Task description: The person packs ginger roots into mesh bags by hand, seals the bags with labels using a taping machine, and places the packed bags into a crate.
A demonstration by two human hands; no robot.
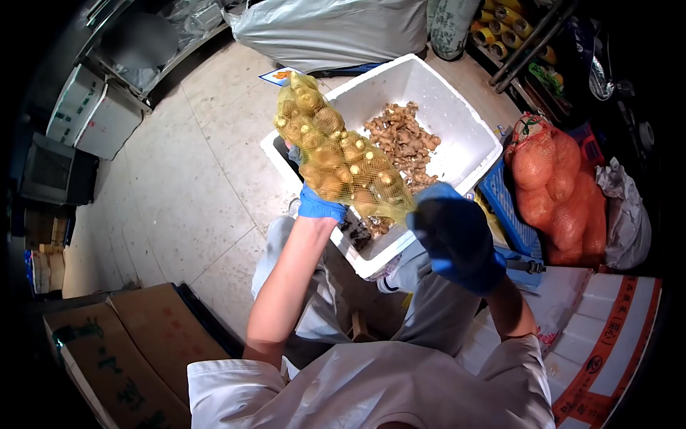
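Observation:
A yellow mesh bag (339, 154) full of knobbly brown roots with pale cut ends is held up over the near left side of a white foam box (457, 118). My left hand (319, 204), in a blue glove, supports the bag from below and behind; most of its fingers are hidden by the bag. My right hand (457, 239), in a darker blue glove, is closed at the bag's narrow lower right end, its fingers shadowed. Inside the box lies a heap of loose ginger (404, 139), with more pieces and something dark near the front corner.
Red mesh sacks (557, 189) and a blue plastic basket (509, 207) stand right of the box. Cardboard boxes (143, 350) sit at lower left, a white carton with red tape (607, 343) at lower right. Behind the box is a large grey bag (336, 32).

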